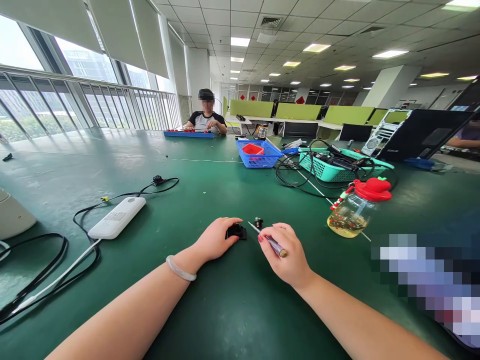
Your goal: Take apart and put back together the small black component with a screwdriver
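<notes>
My left hand is closed round a small black part on the green table, its thumb and fingers pressing the sides. Much of that part is covered by my fingers, so its kind cannot be told. In my right hand is a slim, pen-like tool with a pointed metal tip and a brass-coloured end. Its tip points to the left, near the black part; whether they touch is unclear. Just beyond the tip stands a small dark piece with a shiny top.
A white power adapter with black cables lies left. To the right stands a glass bottle with a red lid. Farther back are a blue basket, a green basket full of cables, and a person behind a blue tray.
</notes>
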Tool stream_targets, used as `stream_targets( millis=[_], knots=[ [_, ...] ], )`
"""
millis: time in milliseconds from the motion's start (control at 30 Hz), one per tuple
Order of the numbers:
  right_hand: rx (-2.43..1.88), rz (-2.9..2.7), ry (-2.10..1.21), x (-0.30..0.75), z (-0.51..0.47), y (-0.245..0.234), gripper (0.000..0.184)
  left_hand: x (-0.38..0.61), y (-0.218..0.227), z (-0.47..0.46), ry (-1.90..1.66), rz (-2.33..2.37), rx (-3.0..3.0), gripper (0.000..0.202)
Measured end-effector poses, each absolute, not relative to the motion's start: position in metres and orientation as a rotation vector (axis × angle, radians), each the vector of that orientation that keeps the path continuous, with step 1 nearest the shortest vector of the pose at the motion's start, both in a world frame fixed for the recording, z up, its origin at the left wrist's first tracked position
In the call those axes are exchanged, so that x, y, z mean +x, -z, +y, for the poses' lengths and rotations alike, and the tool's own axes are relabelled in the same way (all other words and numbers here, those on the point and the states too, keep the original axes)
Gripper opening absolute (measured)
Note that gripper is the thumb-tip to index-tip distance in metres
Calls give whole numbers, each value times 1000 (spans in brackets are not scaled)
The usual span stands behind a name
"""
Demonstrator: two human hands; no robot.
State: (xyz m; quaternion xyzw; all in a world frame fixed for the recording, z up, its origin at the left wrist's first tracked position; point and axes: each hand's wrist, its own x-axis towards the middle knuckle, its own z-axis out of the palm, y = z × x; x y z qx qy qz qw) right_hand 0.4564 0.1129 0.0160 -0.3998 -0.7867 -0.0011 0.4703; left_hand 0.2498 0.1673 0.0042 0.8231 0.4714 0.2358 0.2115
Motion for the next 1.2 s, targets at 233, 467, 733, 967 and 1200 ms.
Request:
stream_targets(
  millis=[233, 467, 733, 967, 1200],
  knots=[
    [-1141, -1784, -411, 459, 120, -9, 26, 250, -9, 165, -613, 1258, 2336, 43],
    [-1154, -1633, -777, 460, 128, -5, 33, 251, -14, 164, -557, 1286, 2311, 42],
    [-1149, -1615, -877, 460, 127, -3, 33, 249, -15, 166, -551, 1265, 2297, 40],
    [-1151, -1608, -831, 462, 127, -3, 35, 249, -12, 167, -568, 1238, 2312, 38],
    [-1081, -1578, -868, 465, 128, -2, 38, 249, -13, 166, -573, 1216, 2331, 37]
  ],
)
